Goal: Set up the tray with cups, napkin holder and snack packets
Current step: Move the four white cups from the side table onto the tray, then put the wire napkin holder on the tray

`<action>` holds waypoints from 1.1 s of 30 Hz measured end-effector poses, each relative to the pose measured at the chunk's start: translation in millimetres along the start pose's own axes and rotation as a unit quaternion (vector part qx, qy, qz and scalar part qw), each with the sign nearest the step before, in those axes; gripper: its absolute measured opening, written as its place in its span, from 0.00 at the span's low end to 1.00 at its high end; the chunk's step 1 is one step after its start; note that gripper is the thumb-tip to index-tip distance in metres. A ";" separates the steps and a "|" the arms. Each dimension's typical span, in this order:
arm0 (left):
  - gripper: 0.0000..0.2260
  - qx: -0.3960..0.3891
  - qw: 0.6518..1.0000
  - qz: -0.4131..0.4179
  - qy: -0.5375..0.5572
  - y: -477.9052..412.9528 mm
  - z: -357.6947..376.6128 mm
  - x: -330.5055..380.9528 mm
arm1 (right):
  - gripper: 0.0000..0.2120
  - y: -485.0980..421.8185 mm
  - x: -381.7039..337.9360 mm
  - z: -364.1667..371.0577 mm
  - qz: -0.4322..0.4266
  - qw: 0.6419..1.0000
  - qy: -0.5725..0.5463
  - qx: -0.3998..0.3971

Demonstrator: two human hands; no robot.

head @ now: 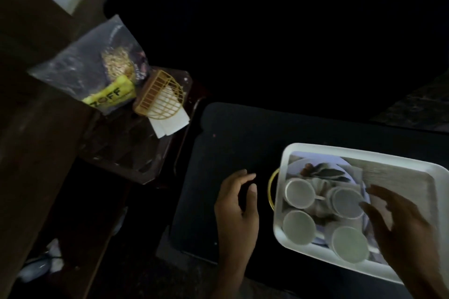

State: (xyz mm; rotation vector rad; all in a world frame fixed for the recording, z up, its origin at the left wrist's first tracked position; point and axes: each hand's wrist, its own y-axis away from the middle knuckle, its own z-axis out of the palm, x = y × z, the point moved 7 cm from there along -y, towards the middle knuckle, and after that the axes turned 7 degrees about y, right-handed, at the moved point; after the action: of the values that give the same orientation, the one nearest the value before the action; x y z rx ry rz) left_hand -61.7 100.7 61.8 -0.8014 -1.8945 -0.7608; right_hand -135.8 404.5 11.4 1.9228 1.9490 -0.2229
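Note:
A white tray (364,153) with a gold handle (271,189) sits on a dark surface at the lower right. Several pale cups (299,192) stand in its left half. My right hand (398,223) hovers over the tray beside the cups, fingers spread and blurred, holding nothing. My left hand (237,211) rests just left of the gold handle, fingers loosely curled and empty. On a small side table at the left stands a gold wire napkin holder (160,97) with white napkins (170,124). Behind it lies a clear snack packet (97,70) with a yellow label.
The scene is very dim. The dark brown side table (126,153) sits left of the black surface (233,143), with a gap between them. A brown wall or cabinet (36,141) fills the far left. Pale objects (41,264) lie on the floor at the lower left.

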 end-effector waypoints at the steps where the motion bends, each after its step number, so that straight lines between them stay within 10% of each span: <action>1: 0.09 0.005 0.999 0.025 -0.025 -6.6 -10.7 1.6 | 0.21 2.5 -21.1 -3.0 -0.032 0.999 0.002 0.016; 16: 0.27 0.021 0.914 0.170 -0.367 -199.9 -150.0 -18.0 | 0.44 -6.7 -288.6 121.2 -0.176 0.965 0.169 -0.096; 24: 0.44 -0.056 0.893 0.145 -0.422 -284.6 -138.8 -18.6 | 0.41 3.7 -332.7 150.2 -0.149 0.968 0.169 -0.112; 33: 0.40 -0.029 0.903 0.166 -0.396 -296.1 -137.4 -22.1 | 0.39 16.2 -316.7 155.0 -0.107 0.976 0.141 -0.124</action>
State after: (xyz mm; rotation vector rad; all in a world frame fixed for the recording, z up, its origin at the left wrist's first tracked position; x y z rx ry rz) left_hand -216.0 -187.3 43.3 -1.5987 -2.3328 -0.2771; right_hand -100.5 53.7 -6.2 1.6560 2.2464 0.2395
